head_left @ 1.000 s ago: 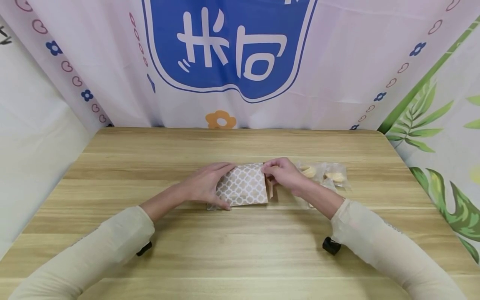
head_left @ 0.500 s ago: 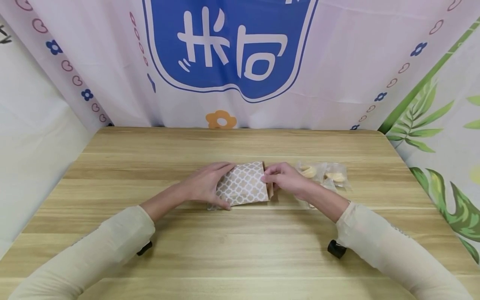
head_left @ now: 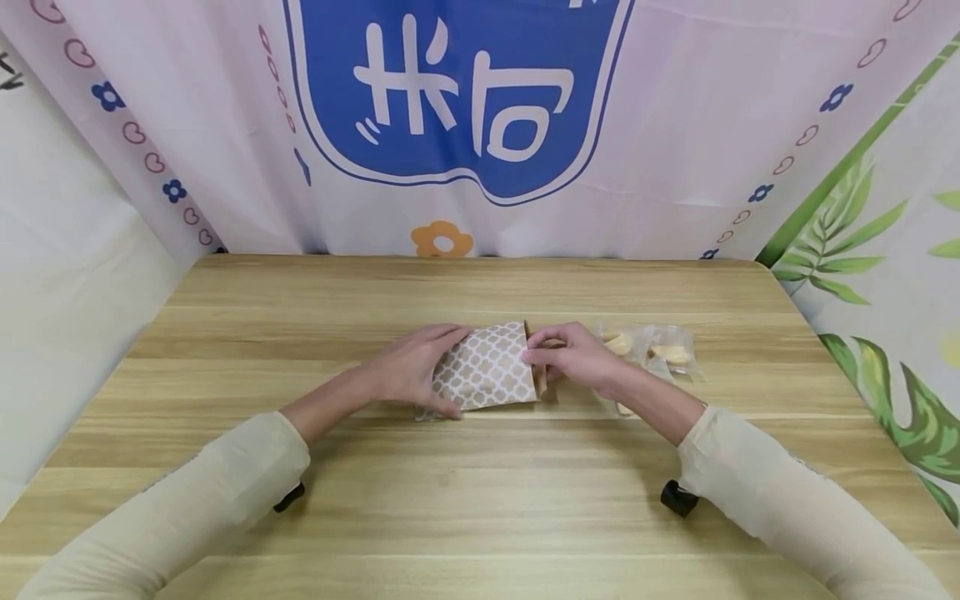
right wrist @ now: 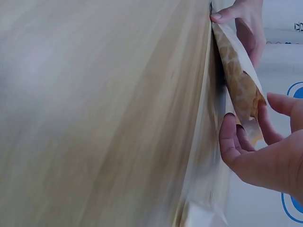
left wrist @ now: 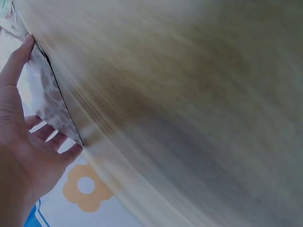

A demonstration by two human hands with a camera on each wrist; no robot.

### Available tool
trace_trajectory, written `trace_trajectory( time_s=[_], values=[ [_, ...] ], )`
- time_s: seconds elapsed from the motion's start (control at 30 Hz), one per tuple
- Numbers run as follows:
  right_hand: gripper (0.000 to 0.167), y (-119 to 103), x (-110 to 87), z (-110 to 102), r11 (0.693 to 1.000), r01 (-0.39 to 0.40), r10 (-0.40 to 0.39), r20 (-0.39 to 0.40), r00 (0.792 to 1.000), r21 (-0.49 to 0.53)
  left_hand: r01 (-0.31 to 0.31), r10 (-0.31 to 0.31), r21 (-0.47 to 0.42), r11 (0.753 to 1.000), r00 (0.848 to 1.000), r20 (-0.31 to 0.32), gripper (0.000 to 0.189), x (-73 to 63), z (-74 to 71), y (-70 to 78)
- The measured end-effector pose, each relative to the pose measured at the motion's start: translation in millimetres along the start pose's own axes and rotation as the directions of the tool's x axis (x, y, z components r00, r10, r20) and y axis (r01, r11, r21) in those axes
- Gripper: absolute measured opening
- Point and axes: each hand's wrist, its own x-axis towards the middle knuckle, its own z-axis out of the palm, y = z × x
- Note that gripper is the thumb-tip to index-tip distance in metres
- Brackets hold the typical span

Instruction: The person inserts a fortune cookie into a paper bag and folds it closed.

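A flat paper bag [head_left: 487,367] with a white lattice pattern lies on the table, its brown mouth facing right. My left hand [head_left: 412,365] spans its left end, thumb along the near edge and fingers along the far edge. At the mouth, my right hand [head_left: 573,357] holds the rim with thumb and curled fingers. The right wrist view shows the bag [right wrist: 236,66] parted at its mouth, with fingertips [right wrist: 266,124] of the right hand right at the opening. What lies inside the bag is hidden.
Clear plastic packets [head_left: 671,350] with pale yellow pieces lie right of the bag, partly behind the right forearm. The wooden table [head_left: 450,508] reaches back to a printed curtain [head_left: 675,150]. Black wrist devices [head_left: 678,498] hang under both sleeves.
The right hand has shifted slightly right along the bag's mouth, and its forearm has moved right. The bag's right end has tilted a little toward the far side. The left hand stays put.
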Motion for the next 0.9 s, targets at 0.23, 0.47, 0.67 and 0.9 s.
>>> trace_trajectory(
  time_s=[0.23, 0.47, 0.67, 0.9],
  values=[
    [0.032, 3.7, -3.3, -5.2, 1.0, 0.013, -0.013, -0.022, 1.0, -0.009, 0.009, -0.009, -0.021, 1.0, 1.0, 0.001, 0.121, 0.1, -1.9, 2.9],
    [0.041, 5.0, -3.6, -4.1, 1.0, 0.009, -0.009, -0.017, 1.0, 0.004, 0.004, -0.004, -0.023, 1.0, 1.0, -0.008, 0.122, 3.1, -1.3, 7.3],
    [0.045, 5.7, -3.8, -1.4, 0.999, 0.031, -0.031, 0.004, 1.0, 0.012, 0.009, -0.009, -0.037, 0.999, 1.0, -0.024, 0.123, 6.1, 2.6, 8.8],
    [0.043, 5.6, -6.5, -5.6, 0.998, 0.059, -0.059, 0.005, 0.998, -0.021, -0.017, 0.013, -0.057, 0.998, 0.998, -0.058, 0.116, 5.7, 1.2, 9.4]
  ],
)
